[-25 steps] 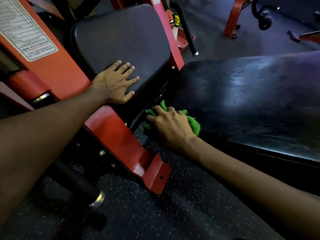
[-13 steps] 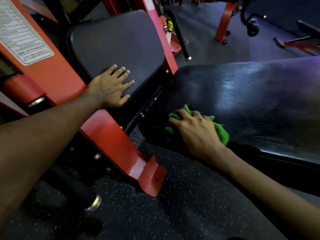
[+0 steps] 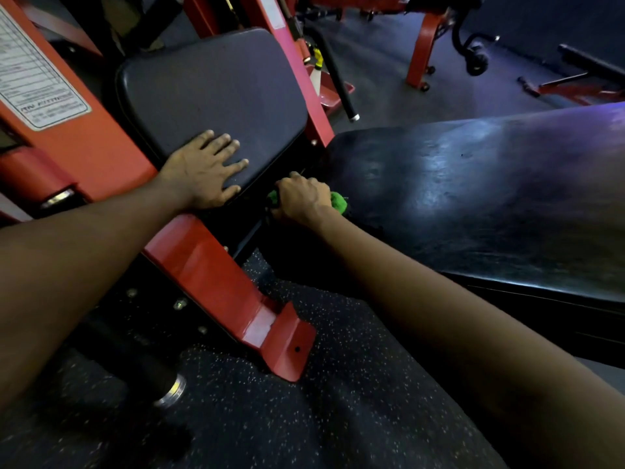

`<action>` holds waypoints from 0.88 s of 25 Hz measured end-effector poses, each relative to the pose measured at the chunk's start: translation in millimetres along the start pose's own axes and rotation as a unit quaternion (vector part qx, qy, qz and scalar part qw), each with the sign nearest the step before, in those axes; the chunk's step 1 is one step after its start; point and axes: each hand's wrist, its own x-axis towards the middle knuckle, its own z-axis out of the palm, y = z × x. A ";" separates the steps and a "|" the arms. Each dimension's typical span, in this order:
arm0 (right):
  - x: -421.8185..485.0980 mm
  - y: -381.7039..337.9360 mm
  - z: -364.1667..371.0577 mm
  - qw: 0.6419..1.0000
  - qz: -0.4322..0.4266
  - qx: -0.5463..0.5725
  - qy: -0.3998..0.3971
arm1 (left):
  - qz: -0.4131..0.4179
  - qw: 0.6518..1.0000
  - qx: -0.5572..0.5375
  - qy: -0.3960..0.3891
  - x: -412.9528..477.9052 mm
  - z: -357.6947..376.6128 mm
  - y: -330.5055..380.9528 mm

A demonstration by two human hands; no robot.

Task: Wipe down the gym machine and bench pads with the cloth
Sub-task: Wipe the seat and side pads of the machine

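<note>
Since half a second ago we've pulled the right grip [image 3: 301,201] and the cloth [image 3: 338,201] off the near corner of the bench pad [image 3: 473,204], toward 10 o'clock and into the gap between the two pads. The left grip [image 3: 206,170] hasn't shifted.

- **Left grip:** spread, palm flat on the seat pad [image 3: 209,96] at its 7 o'clock corner. It's bracing and holds nothing.
- **Right grip:** just beside it at 3 o'clock, curled round the green cloth, knuckles up. The fingers are tucked into the gap, so we can't see the tips.
- **Cloth:** bunched under the palm, green showing at 9 and 3 o'clock of the fist. It touches the bench pad at its 9 o'clock end.

Handling, our read:
- The cloth is light and soft with no stiffness. It'll ball up and slip out under drag unless we keep it wadded in the palm, fingers pressing through it.
- The pad vinyl looks slick and shiny. It's probably cushioned, so it should give under pressure and glide easily.
- For the gap edge, drape a fold over the fingertips.
</note>
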 end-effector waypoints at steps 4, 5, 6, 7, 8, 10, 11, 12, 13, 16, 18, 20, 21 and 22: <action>3.4 -6.1 -1.8 0.999 -0.027 -0.014 -0.029 | -0.017 0.999 -0.016 -0.043 4.1 -4.0 5.0; -8.4 -3.5 -4.1 0.998 -0.043 -0.014 -0.032 | -0.020 0.998 -0.023 -0.048 4.4 -4.8 6.6; -24.5 1.0 -6.8 0.997 -0.061 -0.017 -0.032 | -0.024 0.998 -0.027 -0.050 4.0 -4.9 7.8; -43.1 7.1 -10.6 0.997 -0.072 -0.021 -0.028 | -0.026 0.998 -0.028 -0.051 3.6 -4.0 8.1; -61.3 15.4 -14.2 0.997 -0.076 -0.025 -0.021 | -0.029 0.998 -0.028 -0.052 3.1 -3.0 8.5; -93.8 29.5 -20.7 0.997 -0.066 -0.046 -0.005 | -0.029 0.998 -0.024 -0.052 2.8 -2.0 10.3; -101.3 31.8 -19.1 0.996 -0.060 -0.064 0.004 | -0.027 0.998 -0.022 -0.050 2.6 -1.3 11.6; -101.5 29.8 -17.2 0.996 -0.057 -0.069 0.014 | -0.028 0.998 -0.018 -0.049 2.2 -0.2 12.1; -94.7 24.0 -15.0 0.996 -0.053 -0.066 0.019 | -0.029 0.998 -0.013 -0.048 1.8 0.9 12.0; -46.4 2.0 -12.1 0.999 -0.012 -0.032 -0.024 | -0.031 0.998 -0.010 -0.045 0.5 2.7 12.7; -22.6 -1.7 -14.7 0.998 0.022 -0.009 -0.059 | -0.037 0.998 -0.017 -0.056 2.7 0.9 13.9; -24.0 2.8 -15.0 0.997 0.020 -0.012 -0.068 | -0.041 0.996 -0.033 -0.066 6.5 2.1 12.4; -32.8 7.2 -15.8 0.998 0.008 -0.018 -0.065 | -0.040 0.995 -0.043 -0.077 7.0 1.6 11.4; -43.0 13.1 -17.4 0.998 -0.005 -0.024 -0.054 | -0.035 0.994 -0.049 -0.091 7.4 0.1 9.8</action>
